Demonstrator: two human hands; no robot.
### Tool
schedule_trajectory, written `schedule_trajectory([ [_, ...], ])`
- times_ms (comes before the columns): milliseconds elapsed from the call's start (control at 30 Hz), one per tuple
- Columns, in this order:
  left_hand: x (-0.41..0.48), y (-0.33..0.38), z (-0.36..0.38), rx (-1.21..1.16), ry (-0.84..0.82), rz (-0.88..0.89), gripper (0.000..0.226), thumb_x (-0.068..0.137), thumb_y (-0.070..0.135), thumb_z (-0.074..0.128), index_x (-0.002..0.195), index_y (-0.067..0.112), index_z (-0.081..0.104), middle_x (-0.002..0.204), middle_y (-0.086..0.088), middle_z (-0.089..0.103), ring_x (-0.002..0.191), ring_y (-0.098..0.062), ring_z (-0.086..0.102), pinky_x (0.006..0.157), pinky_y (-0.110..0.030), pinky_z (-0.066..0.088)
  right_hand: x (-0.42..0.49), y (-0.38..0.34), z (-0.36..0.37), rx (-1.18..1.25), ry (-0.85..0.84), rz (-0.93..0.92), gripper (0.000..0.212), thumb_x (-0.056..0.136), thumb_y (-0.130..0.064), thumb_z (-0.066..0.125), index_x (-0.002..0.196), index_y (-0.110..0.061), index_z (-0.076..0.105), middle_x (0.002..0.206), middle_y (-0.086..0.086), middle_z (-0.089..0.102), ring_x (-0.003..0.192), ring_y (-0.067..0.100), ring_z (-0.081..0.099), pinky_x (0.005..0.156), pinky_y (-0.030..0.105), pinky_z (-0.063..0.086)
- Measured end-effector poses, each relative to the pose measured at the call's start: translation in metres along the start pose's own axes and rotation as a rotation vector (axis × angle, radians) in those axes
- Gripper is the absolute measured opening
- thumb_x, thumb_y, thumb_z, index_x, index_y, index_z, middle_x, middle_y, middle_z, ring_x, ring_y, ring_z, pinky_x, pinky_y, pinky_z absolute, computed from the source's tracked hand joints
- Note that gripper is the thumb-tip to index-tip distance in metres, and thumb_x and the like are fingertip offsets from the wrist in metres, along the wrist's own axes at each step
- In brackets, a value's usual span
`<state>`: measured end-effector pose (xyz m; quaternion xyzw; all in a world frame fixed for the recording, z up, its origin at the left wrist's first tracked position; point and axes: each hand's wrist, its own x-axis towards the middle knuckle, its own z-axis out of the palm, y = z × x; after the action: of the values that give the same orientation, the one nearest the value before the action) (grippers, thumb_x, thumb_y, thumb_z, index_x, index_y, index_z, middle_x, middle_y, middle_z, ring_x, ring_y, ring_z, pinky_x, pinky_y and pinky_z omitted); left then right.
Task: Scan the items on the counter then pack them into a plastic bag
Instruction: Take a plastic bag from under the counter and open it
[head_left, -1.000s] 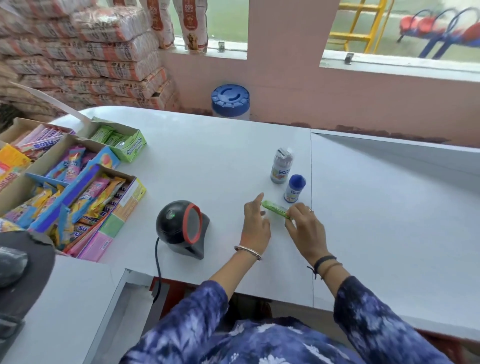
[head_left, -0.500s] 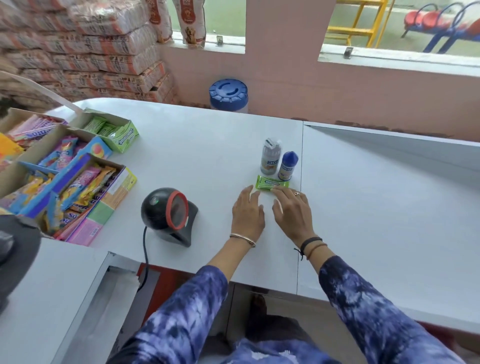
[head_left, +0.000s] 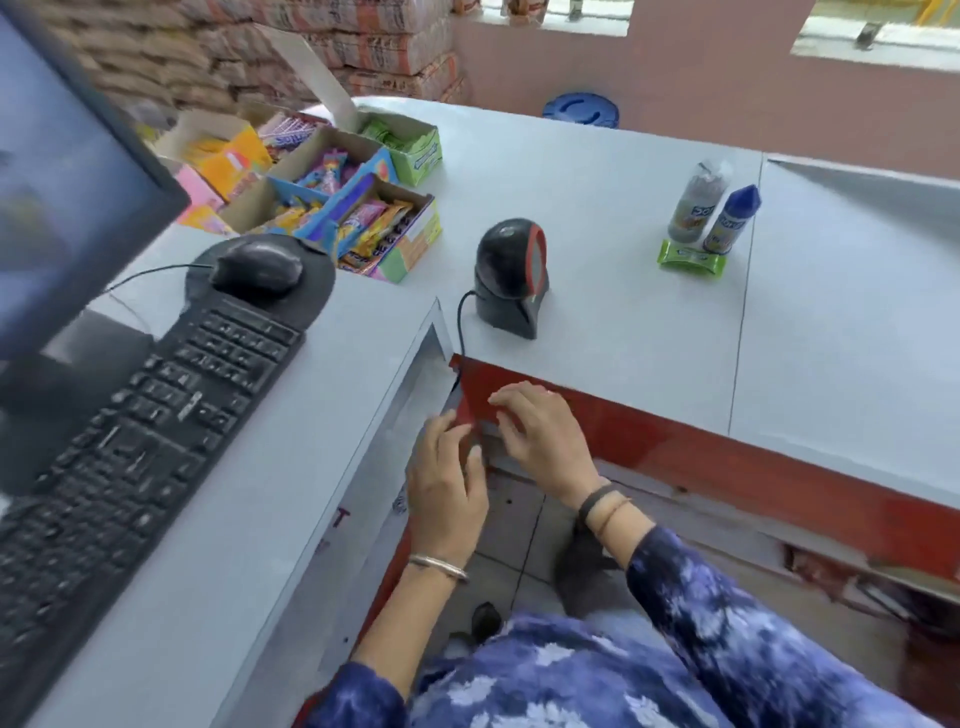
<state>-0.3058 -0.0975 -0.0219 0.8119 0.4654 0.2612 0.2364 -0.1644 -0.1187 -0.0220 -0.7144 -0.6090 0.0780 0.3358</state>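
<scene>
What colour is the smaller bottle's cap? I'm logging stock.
Blue, on the smaller bottle; the head view shows it.

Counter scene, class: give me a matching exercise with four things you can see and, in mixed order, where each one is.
Things:
1. Green packet
2. Scanner
3. Mouse
4. Both hands, left hand and right hand

Places:
A. On the dark round pad beyond the keyboard
B. Below the counter edge, empty
C. Lying flat in front of two small bottles
D. Standing on the counter, its cable dropping over the edge

Pairs: 1-C, 2-D, 3-A, 4-B
</scene>
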Motion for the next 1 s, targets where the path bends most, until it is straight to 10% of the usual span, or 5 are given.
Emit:
schedule_trajectory([
  [200,-0.046,-0.062,-0.066,0.261,-0.139,-0.26,0.036,0.082,0.017,0.064,0.115,0.007,0.055,0.12,-0.021,0.06,0.106,-0.036,0.06,0.077,-0.042,0.053,-0.019,-0.059,0.065,0.025,-0.339,-0.176,0.042,0.085,-0.02,0.063,0.125,-0.014,0.055,0.133,0.004,0.058,0.129,0.02,0.047,0.103,0.038,0.037],
  [433,-0.038,-0.064,-0.079,0.073,-0.234,-0.375,0.028,0.098,0.013,0.038,0.116,-0.002,0.054,0.119,-0.025,0.059,0.11,-0.036,0.055,0.065,-0.004,0.039,-0.012,-0.071,0.076,-0.062,-0.408,-0.243,0.038,0.091,-0.03,0.056,0.128,-0.023,0.053,0.14,-0.006,0.051,0.141,0.012,0.027,0.118,0.041,0.011],
  [567,-0.041,-0.058,-0.081,-0.067,-0.125,-0.443,0.017,0.094,0.013,0.048,0.077,0.01,0.049,0.081,-0.012,0.06,0.085,-0.032,0.063,0.069,-0.027,0.04,-0.003,-0.069,0.064,-0.091,-0.277,-0.235,0.02,0.093,-0.017,0.054,0.109,-0.018,0.066,0.123,-0.002,0.065,0.136,0.017,0.039,0.117,0.042,0.011],
  [800,-0.023,-0.024,-0.072,0.183,-0.216,-0.223,0.028,0.083,0.025,0.062,0.102,0.015,0.044,0.088,-0.001,0.053,0.078,-0.02,0.061,0.056,-0.028,0.046,0.004,-0.067,0.025,-0.104,-0.212,-0.23,0.021,0.087,-0.03,0.058,0.082,-0.012,0.069,0.088,0.002,0.072,0.102,0.018,0.063,0.114,0.038,0.025],
  [1000,0.03,0.038,-0.058,0.12,-0.491,-0.01,0.015,0.086,0.021,0.058,0.095,0.009,0.061,0.096,-0.015,0.069,0.09,-0.03,0.064,0.071,-0.032,0.048,0.011,-0.027,-0.065,0.513,-0.449,0.195,0.034,0.075,-0.054,0.064,0.081,-0.021,0.069,0.082,0.001,0.072,0.075,0.015,0.064,0.073,0.03,0.049],
])
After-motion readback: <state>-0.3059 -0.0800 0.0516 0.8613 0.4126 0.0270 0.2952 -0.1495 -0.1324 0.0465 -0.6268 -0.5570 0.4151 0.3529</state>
